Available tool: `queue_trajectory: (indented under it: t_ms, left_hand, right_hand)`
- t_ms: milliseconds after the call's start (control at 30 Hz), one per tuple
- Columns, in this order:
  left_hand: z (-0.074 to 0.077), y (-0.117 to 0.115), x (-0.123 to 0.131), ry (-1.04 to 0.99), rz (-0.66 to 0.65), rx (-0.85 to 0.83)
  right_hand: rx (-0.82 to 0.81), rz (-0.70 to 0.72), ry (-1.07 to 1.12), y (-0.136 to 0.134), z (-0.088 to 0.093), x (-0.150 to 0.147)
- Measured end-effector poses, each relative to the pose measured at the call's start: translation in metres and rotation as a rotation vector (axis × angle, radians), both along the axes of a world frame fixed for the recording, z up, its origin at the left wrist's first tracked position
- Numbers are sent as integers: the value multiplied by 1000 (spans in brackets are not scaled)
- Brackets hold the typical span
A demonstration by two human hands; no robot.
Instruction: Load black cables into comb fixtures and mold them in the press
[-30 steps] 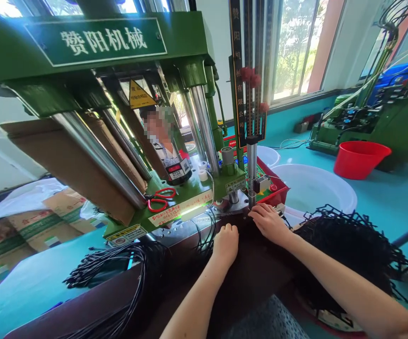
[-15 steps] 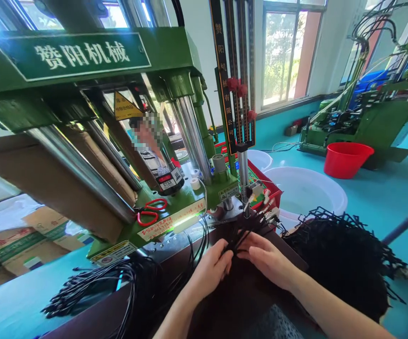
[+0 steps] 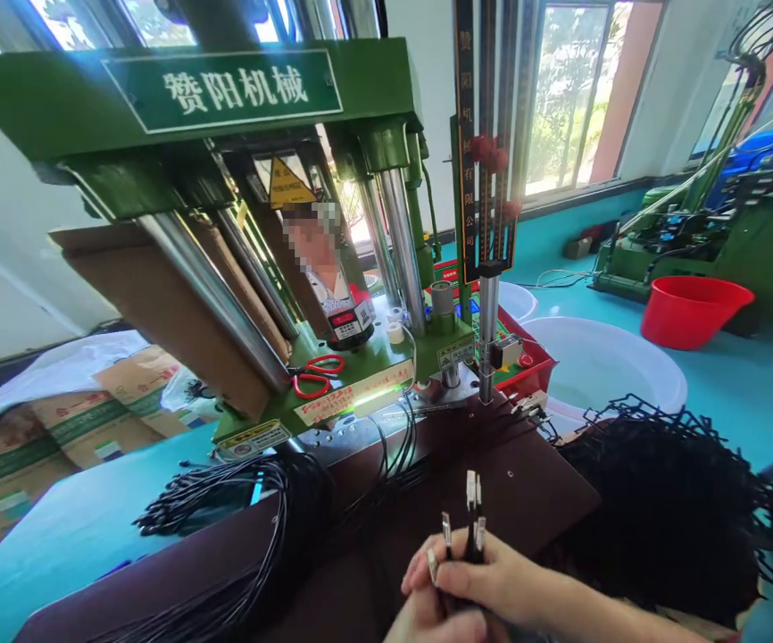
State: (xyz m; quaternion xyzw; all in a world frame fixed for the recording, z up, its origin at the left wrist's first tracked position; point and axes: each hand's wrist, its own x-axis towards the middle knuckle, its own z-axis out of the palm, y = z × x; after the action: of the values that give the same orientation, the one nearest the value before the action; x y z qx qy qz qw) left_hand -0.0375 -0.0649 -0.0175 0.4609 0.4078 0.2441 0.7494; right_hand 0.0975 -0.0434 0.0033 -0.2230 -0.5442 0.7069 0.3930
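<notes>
Several black cables with bare metal plugs (image 3: pixel 472 491) stick up from between my two hands, above the brown table (image 3: pixel 520 482). My right hand (image 3: pixel 494 572) is closed around them, its thumb lying across the cables just below the plugs. Lower down, at the bottom edge of the view, my left hand (image 3: pixel 433 616) is closed on the same bunch, partly cut off by the frame. The lower ends of the cables are hidden by the hands. To the left, a thick bundle of black cables (image 3: pixel 286 509) hangs over the table.
A green press machine (image 3: pixel 386 116) stands ahead, with red-handled scissors (image 3: pixel 312 379) on its bed. Black plastic pieces (image 3: pixel 668 509) are heaped at right. Beyond are a white tub (image 3: pixel 671 366), a red bucket (image 3: pixel 698 313) and cardboard boxes (image 3: pixel 78 420). A person (image 3: pixel 320 259) is behind the press.
Both hands have drawn back from near the press's right post toward me, with the cables now upright and their plugs showing. The camera view has turned left.
</notes>
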Motion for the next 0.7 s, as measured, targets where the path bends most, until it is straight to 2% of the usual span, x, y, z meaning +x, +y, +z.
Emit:
queue_trajectory:
  t_ms: [100, 200, 267, 367, 467, 567, 700]
  left_hand:
    - [0, -2, 17, -129, 77, -51]
    - [1, -1, 30, -211, 125, -153]
    - [3, 0, 34, -243, 128, -218]
    - [8, 3, 37, -309, 162, -283]
    - [9, 5, 38, -333, 172, -282]
    - [8, 6, 39, -291, 238, -178]
    - [13, 14, 40, -258, 499, 19]
  right_hand:
    - [-180, -56, 122, 1, -2, 5]
    - [-215, -200, 141, 12, 13, 22]
    - [-135, -251, -9, 19, 28, 33]
    - [96, -217, -280, 24, 48, 44]
    - [255, -199, -378, 24, 58, 51]
    - [267, -217, -362, 21, 55, 58]
    - [125, -406, -157, 16, 37, 60]
